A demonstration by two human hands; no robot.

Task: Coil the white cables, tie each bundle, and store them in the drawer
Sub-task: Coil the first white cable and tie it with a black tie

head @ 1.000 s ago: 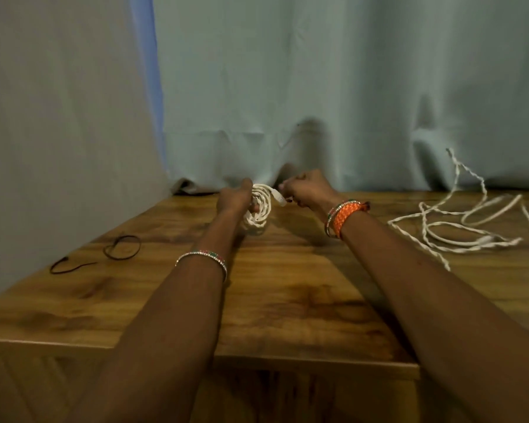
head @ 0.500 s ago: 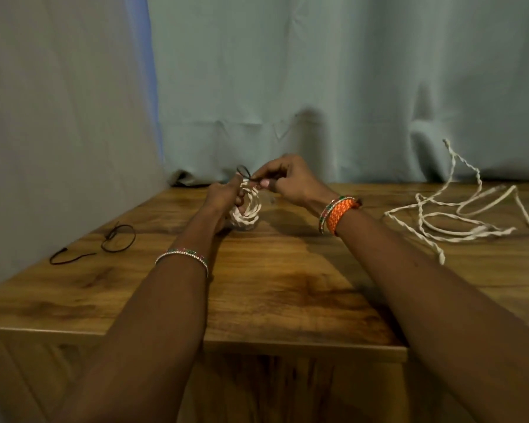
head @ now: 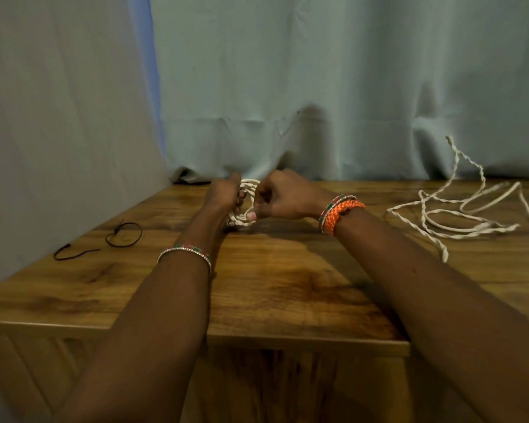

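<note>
Half a second ago the right hand (head: 283,195) was raised above the coiled white cable (head: 247,203) with a small dark loop pinched at its top; now that hand has dropped beside the coil, knuckles up, thumb tip pressed on the lower strands, and the dark loop can no longer be seen. The left hand (head: 223,195) has stayed on the coil's left side, fingers curled round it, holding the bundle upright with its lower edge at or just above the table (head: 272,288). The coil is a small ring of twisted, cream-coloured strands, largely hidden between the two hands, so whether a tie is already round it cannot be told. The table is glossy brown wood with dark grain patches and a straight front edge. To the right a loose white cable (head: 458,215) of the same twisted make sprawls in open loops, one end rising against the pale blue-green curtain (head: 318,87) and its far side cut off by the picture's edge. Well to the left lie two thin black ties (head: 124,235), one looped, one nearly straight. A slim beaded bangle (head: 185,251) circles the left wrist, an orange braided band (head: 339,213) the right
</note>
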